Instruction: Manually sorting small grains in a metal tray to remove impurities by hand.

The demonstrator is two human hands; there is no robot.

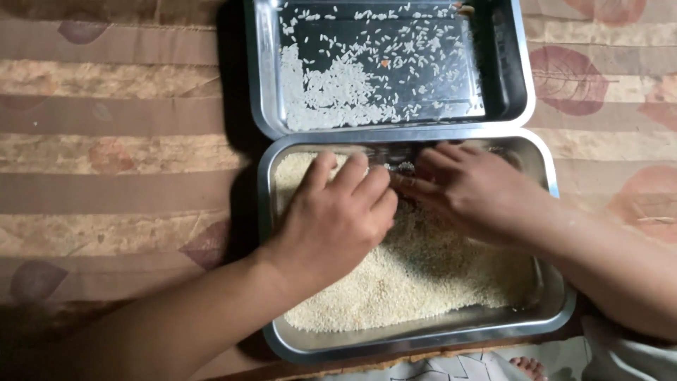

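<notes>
Both my left hand (pixel 337 220) and right hand (pixel 471 189) press flat, fingers loosely spread, gripping nothing, on grainy rice (pixel 416 275) in 1 shiny steel tray (pixel 423 337); 2nd tray (pixel 508 77) beyond, on striped leaf-print cloth (pixel 120 141).

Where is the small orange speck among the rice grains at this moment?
In the head view, the small orange speck lies in the upper rectangular steel tray, near its centre among scattered white rice grains, beyond the fuller steel tray where both hands work.

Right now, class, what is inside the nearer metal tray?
The nearer tray holds a bed of rice, with the left hand and right hand resting on it. Grains beneath the hands are hidden.
</notes>
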